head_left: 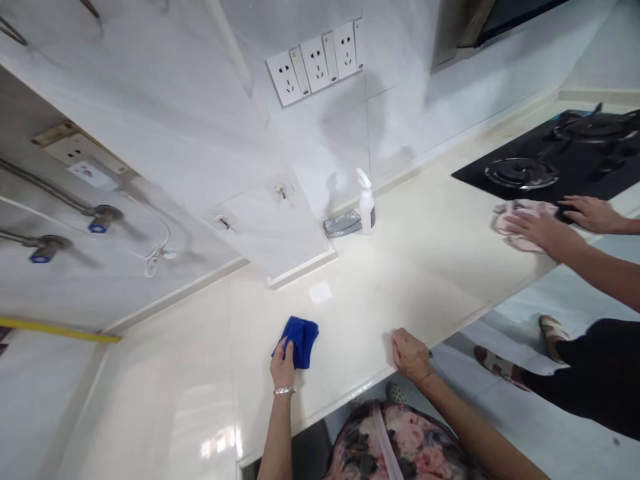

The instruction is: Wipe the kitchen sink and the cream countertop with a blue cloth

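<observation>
My left hand [284, 365], with a silvery bracelet at its wrist, grips the near left edge of a folded blue cloth [303, 341]. The cloth lies on the cream countertop [370, 293]. To the right, my right hand [411, 353] rests on the counter close to its front edge, fingers curled into a fist, with nothing visible in it. A white spray bottle [367, 207] stands upright against the back wall, beside a grey plastic-wrapped packet [343, 225]. Both are beyond the reach of my hands as they stand.
At the right, another person's hand [540, 230] presses a pink cloth [523, 220] by the black gas hob [565, 157]; their other hand [593, 212] rests at the hob's edge. A wall corner [303, 267] juts onto the counter. Sockets [315, 63] and valves [103, 219] line the walls.
</observation>
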Motion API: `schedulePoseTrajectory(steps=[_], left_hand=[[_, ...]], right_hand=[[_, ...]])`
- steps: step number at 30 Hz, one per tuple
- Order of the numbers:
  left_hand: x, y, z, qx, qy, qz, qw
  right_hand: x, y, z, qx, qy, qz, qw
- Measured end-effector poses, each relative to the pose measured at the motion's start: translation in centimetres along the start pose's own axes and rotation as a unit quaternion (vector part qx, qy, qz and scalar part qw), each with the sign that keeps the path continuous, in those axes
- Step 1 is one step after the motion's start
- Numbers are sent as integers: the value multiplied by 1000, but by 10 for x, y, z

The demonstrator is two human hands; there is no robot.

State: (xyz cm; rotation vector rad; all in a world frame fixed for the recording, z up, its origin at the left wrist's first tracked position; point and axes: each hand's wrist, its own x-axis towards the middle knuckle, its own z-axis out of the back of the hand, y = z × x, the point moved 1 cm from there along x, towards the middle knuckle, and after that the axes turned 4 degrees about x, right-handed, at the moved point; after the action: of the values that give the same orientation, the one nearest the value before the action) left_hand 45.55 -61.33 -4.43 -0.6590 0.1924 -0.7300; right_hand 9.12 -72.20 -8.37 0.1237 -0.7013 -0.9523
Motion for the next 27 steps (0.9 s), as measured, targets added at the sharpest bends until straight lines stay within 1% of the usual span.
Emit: schedulePoseTrajectory(steps=[2, 5, 7, 9, 11, 13, 15, 18, 20, 22, 24, 26, 27], left_hand=[[-2, -3, 5, 19, 16, -13, 1000], [-15, -13, 5, 59, 42, -57, 996], [-28, -19, 0, 81, 40, -110, 990], [-38, -24, -6, 103, 28, -177, 978], [-44, -27, -12, 129, 11, -229, 965], [-45, -27, -16, 154, -10, -252, 955], [-41, -26, -18, 174, -28, -259, 950], [-34, -24, -21, 196, -32, -272, 942], [-29, -17, -21, 206, -24, -287, 935], [-22, -3, -15, 215, -16, -299, 930], [-9, 19, -3, 220, -25, -290, 931], [11, 47, 14, 217, -59, -257, 940], [23, 62, 22, 214, -84, -234, 944]], right_hand=[[0, 0, 1, 5, -6, 8, 1000], [0, 0, 3, 15, -11, 15, 1000], [-1, 0, 4, 18, -12, 21, 1000], [-3, -1, 5, 24, -18, 26, 999], [-5, 0, 4, 33, -25, 31, 999], [-8, 0, 2, 42, -33, 34, 998], [-11, 0, -2, 41, -40, 30, 998], [-14, -4, -7, 28, -47, 15, 998], [-15, -8, -11, 19, -41, 8, 999], [-15, -9, -14, 15, -34, -11, 999], [-14, -5, -17, 19, -27, -44, 998], [-12, 6, -20, 32, -21, -78, 996], [-11, 14, -22, 38, -20, -90, 995]])
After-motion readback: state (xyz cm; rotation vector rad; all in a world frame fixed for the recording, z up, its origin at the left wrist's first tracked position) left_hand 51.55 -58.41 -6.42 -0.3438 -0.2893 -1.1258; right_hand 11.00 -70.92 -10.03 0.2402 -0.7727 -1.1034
